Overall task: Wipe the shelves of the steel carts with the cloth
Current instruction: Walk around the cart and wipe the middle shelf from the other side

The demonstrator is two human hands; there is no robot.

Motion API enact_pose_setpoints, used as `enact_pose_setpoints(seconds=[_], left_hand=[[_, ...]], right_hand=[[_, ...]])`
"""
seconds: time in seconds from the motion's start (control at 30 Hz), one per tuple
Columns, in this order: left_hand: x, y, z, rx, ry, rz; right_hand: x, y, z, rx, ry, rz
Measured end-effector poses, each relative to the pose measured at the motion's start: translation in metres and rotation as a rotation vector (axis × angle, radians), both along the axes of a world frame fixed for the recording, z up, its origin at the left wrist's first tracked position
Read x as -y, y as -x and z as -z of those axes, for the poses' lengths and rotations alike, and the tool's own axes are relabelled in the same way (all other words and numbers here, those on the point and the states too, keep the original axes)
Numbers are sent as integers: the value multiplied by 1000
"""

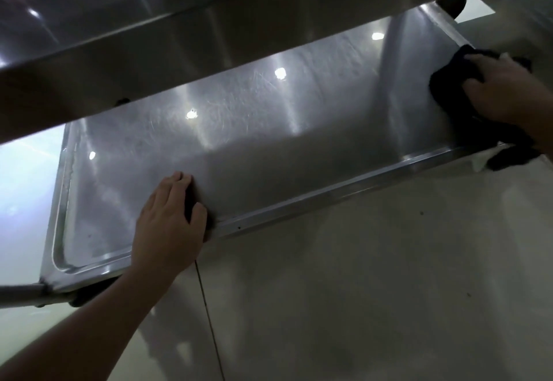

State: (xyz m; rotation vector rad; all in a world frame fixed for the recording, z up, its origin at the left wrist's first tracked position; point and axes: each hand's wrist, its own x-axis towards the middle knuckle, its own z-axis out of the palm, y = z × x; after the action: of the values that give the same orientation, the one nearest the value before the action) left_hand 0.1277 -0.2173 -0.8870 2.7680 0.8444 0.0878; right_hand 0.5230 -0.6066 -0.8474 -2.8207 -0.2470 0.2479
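The lower steel shelf of the cart fills the middle of the view, scratched and shiny, with a raised rim along its near side. My left hand rests flat on the shelf's near edge, fingers straight and thumb over the rim. At the shelf's right end my right hand grips a bunched dark cloth and holds it against the steel. Part of the cloth hangs over the near rim at the right.
The cart's upper shelf juts out overhead across the top of the view. A steel leg meets the lower shelf's corner at the left. Pale glossy floor lies below, with a thin dark seam.
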Motion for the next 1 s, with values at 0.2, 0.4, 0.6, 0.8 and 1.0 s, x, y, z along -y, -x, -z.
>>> enact_pose_setpoints(seconds=[0.2,0.4,0.6,0.8,1.0], left_hand=[[3,-1,2,15,-9,-32],[4,-3,3,18,-7,-49],[3,-1,2,29,-4,-25],[5,-1,1,43,9,-13],[5,-3,6,32,2,-26]], right_hand=[[-56,38,13,7,13,-137],[-156,176,24,69,29,-874],[-128,182,25,42,-7,-832],[-13,73,17,51,21,-138],[-27,74,21,-27,107,-15]])
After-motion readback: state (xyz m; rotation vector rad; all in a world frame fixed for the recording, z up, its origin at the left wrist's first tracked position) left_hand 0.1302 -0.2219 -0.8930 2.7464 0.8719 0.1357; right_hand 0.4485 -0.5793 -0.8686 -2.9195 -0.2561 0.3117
